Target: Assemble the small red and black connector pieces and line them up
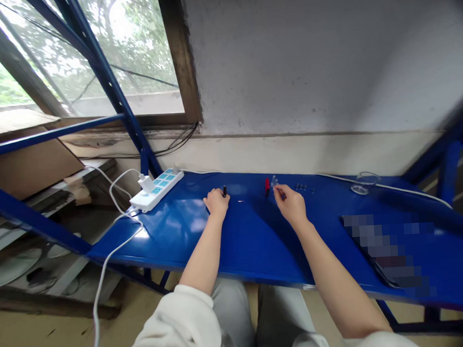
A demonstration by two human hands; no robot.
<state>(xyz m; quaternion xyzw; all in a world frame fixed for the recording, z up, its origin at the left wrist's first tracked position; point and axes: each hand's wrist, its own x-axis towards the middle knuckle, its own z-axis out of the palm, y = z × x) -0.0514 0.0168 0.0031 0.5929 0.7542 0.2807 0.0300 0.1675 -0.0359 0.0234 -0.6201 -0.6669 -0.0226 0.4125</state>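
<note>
On the blue bench (258,244), a dark flat object (375,256) lies at four o'clock from the right hand (291,204). The left hand (216,203) has its grip closed on a small upright black cylinder (224,190). The right hand's grip is narrow, against small clear pieces (274,179) toward eleven o'clock; whether it holds one, I cannot tell. A red piece (266,184) stands just beside these; small dark bits (301,187) lie at one o'clock. A white power strip (158,191) sits between nine and ten from the left hand.
</note>
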